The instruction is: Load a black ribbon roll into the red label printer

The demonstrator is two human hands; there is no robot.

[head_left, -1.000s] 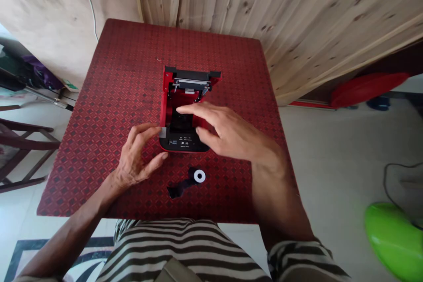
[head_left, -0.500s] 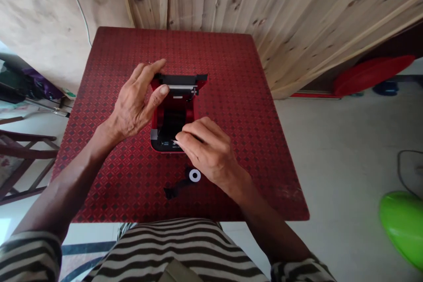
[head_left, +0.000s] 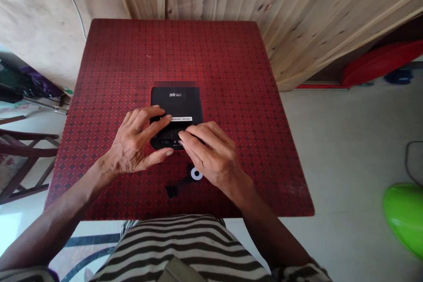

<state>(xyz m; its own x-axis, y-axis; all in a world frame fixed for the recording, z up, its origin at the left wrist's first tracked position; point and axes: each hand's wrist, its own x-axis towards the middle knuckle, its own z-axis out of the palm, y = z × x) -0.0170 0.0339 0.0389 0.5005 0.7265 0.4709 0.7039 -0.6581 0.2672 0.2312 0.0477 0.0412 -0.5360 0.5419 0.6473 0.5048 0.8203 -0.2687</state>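
Head view: the black device [head_left: 175, 105] lies beneath spread left fingers [head_left: 154, 128]; right fingers [head_left: 194, 144] bunch at its near end, hold unclear.

A loose knit-looking shirt [head_left: 158, 249] covers the torso in dark olive and off-white horizontal stripes, its bands curving over the front. A plain olive, angular flap [head_left: 181, 271] lies across them. The right sleeve [head_left: 304, 273] repeats the stripes; both the left hand [head_left: 134, 143] and right hand [head_left: 211, 152] are bare

The printer [head_left: 180, 105] is black, edged red, with white lettering [head_left: 175, 95], the tablecloth [head_left: 231, 61] red with dark diamonds, the roll [head_left: 197, 178] black and white, the shirt [head_left: 185, 242] dark-and-white striped.
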